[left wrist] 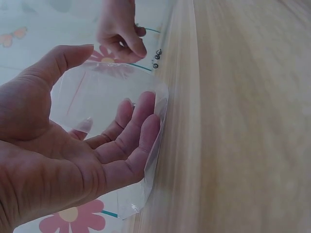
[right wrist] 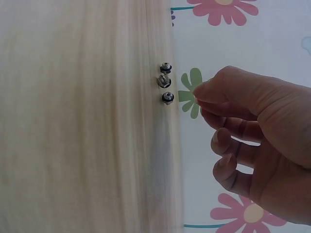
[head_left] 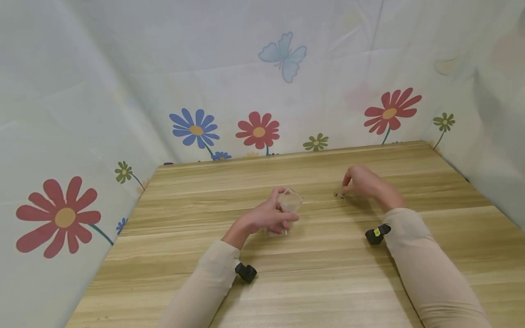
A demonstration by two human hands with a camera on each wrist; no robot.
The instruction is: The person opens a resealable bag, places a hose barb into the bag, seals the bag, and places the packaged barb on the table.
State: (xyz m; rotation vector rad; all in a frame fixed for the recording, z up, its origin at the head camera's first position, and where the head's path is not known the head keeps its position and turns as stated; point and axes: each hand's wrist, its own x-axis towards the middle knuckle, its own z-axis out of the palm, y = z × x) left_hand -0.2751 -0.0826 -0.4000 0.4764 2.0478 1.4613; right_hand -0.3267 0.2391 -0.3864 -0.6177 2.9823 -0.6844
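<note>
My left hand holds a clear plastic box, its thumb and curled fingers about the walls, low over the table. In the left wrist view the transparent box spreads behind the fingers and is partly hidden by them. Three small metal fittings with dark rings stand close together on the wooden table. Beside them hovers my right hand, thumb and index fingertips brought together, other fingers loosely curled. I cannot tell whether a small piece sits between those fingertips.
The wood-grain table reaches back to a white cloth backdrop printed with flowers and a butterfly. Black wrist cameras are strapped at both cuffs. More cloth hangs along the left and right sides.
</note>
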